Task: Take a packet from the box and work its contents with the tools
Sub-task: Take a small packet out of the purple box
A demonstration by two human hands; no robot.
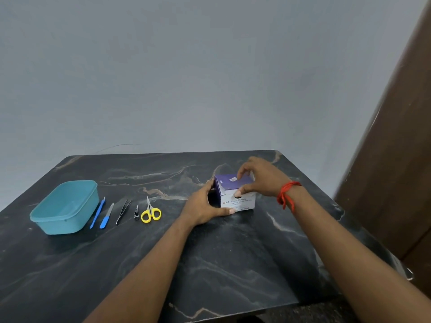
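Gripping the box [238, 202] with your left hand [205, 206], you are pinching its top with your right hand [261, 178]; contents hidden.

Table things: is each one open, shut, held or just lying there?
Box: upright, held by both hands.
Left hand: grips the box's side.
Right hand: grips the box's top.
Tub: open, no lid.
Scissors: shut, lying flat.
Tweezers: lying untouched.
Blue-handled tools: lying untouched.
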